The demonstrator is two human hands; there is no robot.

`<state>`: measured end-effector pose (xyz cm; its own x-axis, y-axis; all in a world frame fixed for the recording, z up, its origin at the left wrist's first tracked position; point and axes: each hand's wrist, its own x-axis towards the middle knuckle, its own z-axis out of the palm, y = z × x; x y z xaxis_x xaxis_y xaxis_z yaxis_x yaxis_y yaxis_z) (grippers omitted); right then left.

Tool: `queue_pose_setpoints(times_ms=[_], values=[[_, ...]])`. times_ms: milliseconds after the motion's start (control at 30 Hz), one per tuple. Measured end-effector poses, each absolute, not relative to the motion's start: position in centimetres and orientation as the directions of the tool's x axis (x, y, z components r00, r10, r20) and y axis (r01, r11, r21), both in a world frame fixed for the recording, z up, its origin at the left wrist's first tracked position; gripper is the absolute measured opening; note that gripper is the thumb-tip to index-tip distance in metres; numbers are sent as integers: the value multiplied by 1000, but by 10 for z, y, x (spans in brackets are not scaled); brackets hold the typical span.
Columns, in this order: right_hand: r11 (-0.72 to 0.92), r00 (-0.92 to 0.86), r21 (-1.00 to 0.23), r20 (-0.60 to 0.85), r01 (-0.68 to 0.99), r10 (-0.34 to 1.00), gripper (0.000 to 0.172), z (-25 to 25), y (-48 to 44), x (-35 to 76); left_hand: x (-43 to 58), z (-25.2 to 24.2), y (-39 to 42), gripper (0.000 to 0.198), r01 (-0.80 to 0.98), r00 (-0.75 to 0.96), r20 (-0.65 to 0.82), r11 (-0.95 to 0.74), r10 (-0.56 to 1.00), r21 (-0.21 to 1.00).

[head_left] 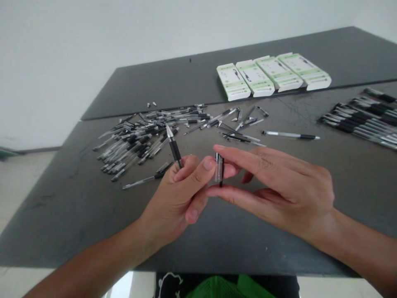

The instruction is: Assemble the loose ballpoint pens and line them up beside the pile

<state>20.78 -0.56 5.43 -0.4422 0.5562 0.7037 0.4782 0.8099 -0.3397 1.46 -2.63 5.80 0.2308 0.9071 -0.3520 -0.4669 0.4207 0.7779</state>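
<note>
My left hand [182, 190] is closed around a pen [174, 149] with a black grip, its silver tip pointing up and away from me. A clear pen cap [218, 167] with a black clip stands upright between my hands. My right hand [279, 182] holds the cap by its ends, the index finger on top and the thumb below. The left thumb touches the cap's side. Beyond the left hand lies a heap of pens and pen parts [130, 145]. A single pen [290, 135] with a black grip rests past my right hand.
Several white and green boxes [263, 78] lie in a row at the back. Neatly laid pens [362, 120] are at the right. Loose caps and thin refills [240, 132] are scattered mid-table. The grey table's [102, 244] front edge is close to my body.
</note>
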Motion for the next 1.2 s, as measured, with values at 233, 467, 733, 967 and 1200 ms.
queue_pose_setpoints(times_ms=[233, 467, 733, 967, 1200], values=[[824, -471, -330, 696, 462, 542, 34, 57, -4, 214, 10, 60, -20, 83, -334, 219, -242, 305, 945, 892], [823, -475, -320, 694, 470, 541, 33, 59, -6, 219, 6, 60, -22, 81, -283, 192, -187, 237, 963, 929], [799, -473, -372, 659, 472, 586, 44, 54, -4, 218, 3, 58, -21, 75, -242, 184, -159, 202, 970, 949], [839, -508, -306, 685, 449, 522, 34, 54, -4, 217, 4, 63, -21, 81, -212, 105, -199, 218, 974, 953], [805, -476, -341, 669, 485, 571, 33, 56, -9, 215, 5, 64, -22, 79, -182, 80, -187, 199, 979, 963]])
